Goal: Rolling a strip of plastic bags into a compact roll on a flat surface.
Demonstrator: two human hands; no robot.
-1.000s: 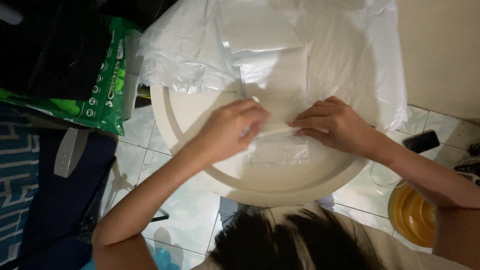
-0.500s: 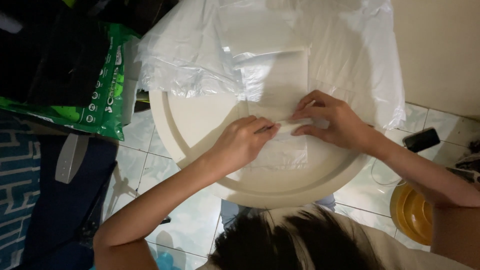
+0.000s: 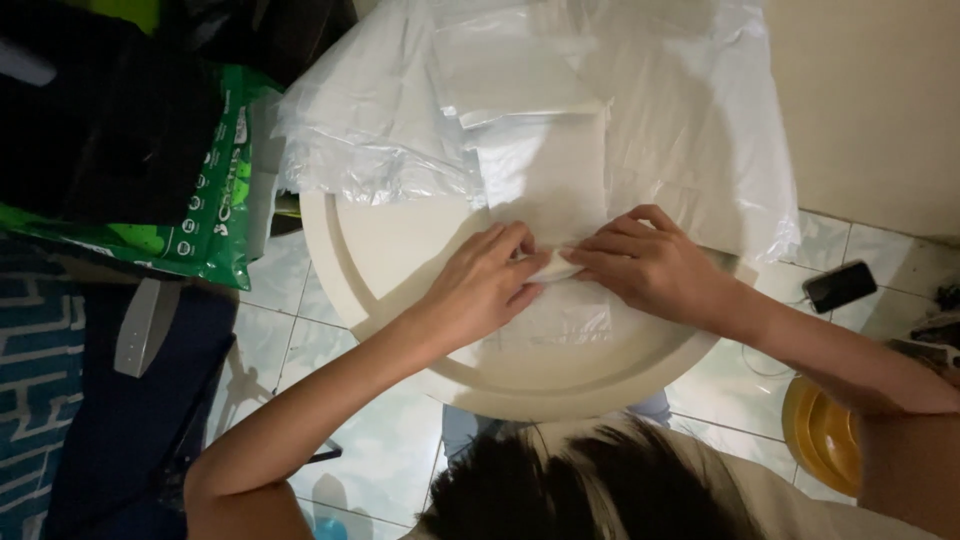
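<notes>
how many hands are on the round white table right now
2: the left hand and the right hand, meeting fingertip to fingertip on the thin clear plastic sheet at the round white table centre.

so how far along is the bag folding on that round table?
Done: a flat folded sheet lies at the table's far side. In hand: the left hand and right hand press a fold into a clear plastic bag on the round white table. Left: a loose heap of plastic at the far edge looks unfolded.
</notes>
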